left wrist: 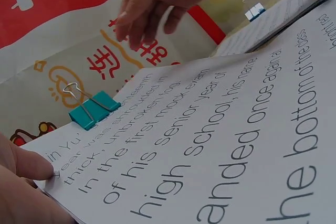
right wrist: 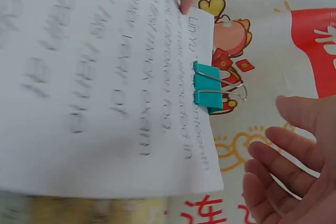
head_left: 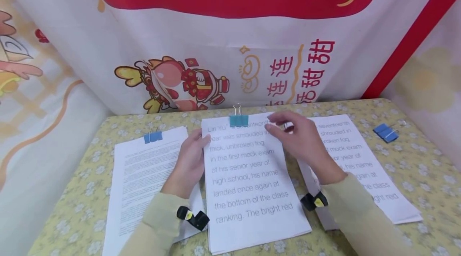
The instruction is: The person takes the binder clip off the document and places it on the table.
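My left hand (head_left: 191, 158) grips the left edge of the middle stack of printed paper (head_left: 248, 176), its thumb on top near the upper corner. A teal binder clip (head_left: 239, 121) bites the top edge of that stack, its wire handles standing up; it also shows in the left wrist view as a teal clip (left wrist: 95, 110). Off the stack's upper right corner, my right hand (head_left: 299, 132) is held with fingers spread and slightly bent. In the right wrist view the right hand (right wrist: 294, 166) has nothing in it and is apart from the clip.
To the left lies another stack of paper (head_left: 144, 184) with a blue binder clip (head_left: 153, 137) at its top. A large-print stack (head_left: 381, 184) lies partly behind my right arm. A loose blue binder clip (head_left: 385, 133) rests on the flowered tablecloth (head_left: 414, 160).
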Available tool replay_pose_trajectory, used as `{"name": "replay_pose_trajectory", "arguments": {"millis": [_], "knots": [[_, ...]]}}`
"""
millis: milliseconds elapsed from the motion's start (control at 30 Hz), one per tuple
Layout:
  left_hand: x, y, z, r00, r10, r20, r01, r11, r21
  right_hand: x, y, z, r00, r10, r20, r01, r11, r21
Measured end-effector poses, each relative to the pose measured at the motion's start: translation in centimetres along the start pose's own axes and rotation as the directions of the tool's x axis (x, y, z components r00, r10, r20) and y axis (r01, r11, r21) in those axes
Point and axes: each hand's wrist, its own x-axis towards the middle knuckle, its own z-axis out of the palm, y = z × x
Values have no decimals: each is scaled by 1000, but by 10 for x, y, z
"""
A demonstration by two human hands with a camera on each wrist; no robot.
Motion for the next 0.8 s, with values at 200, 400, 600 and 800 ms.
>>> {"name": "replay_pose_trajectory", "arguments": {"millis": [200, 400, 600, 800], "knots": [[-5, -2, 10, 997, 42, 62, -42, 999, -1, 36, -27, -9, 998, -59, 9, 60, 997, -57], [-10, -4, 16, 994, 59, 92, -62, 998, 24, 65, -34, -11, 984, -25, 178, 45, 992, -115], [-11, -6, 18, 989, 83, 124, -82, 997, -10, 80, -32, -7, 954, 16, 298, 25, 990, -136], [-11, -7, 19, 987, 88, 132, -83, 996, -44, 87, -28, -6, 940, 29, 340, 3, 996, -94]]}}
